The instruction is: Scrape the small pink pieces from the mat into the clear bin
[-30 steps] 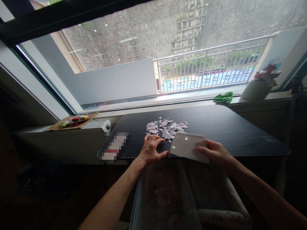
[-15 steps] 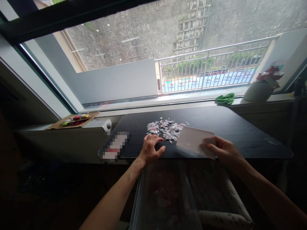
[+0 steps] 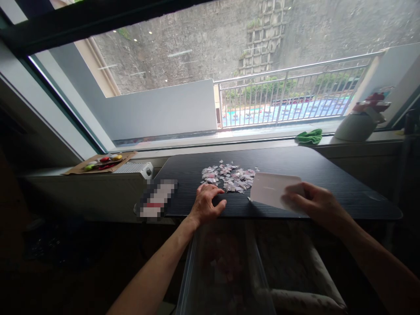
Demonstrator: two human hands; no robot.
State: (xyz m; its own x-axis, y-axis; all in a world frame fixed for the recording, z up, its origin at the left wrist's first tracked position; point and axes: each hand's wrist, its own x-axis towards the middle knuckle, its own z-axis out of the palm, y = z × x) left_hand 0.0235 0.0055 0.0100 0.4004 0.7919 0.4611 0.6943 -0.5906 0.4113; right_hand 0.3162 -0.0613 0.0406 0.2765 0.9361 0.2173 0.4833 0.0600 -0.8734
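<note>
My right hand [image 3: 316, 203] grips a flat, pale card [image 3: 272, 189] by its right end, a little above the table's front part. Left of the card lies a loose pile of torn paper scraps [image 3: 234, 177], whitish with some pink. One small scrap [image 3: 250, 199] sits apart, by the card's lower left corner. At the near side of the pile, my left hand [image 3: 207, 203] rests on the dark table [image 3: 315, 168], fingers bent, thumb apart, holding nothing. Below the table edge stands a clear plastic bin [image 3: 226, 262] with paper bits dimly visible inside.
A window with a sill runs behind the table. On the sill are a green cloth [image 3: 309, 136] and a grey-white pot [image 3: 356, 124]. Cardboard with colourful items [image 3: 103, 162] lies on the radiator [image 3: 134, 169] at left. A blurred-out object [image 3: 159, 199] lies at the table's left edge.
My right hand has moved the card to the right, away from the pile. A small scrap now shows beside the card's corner. My left hand has stayed in place.
</note>
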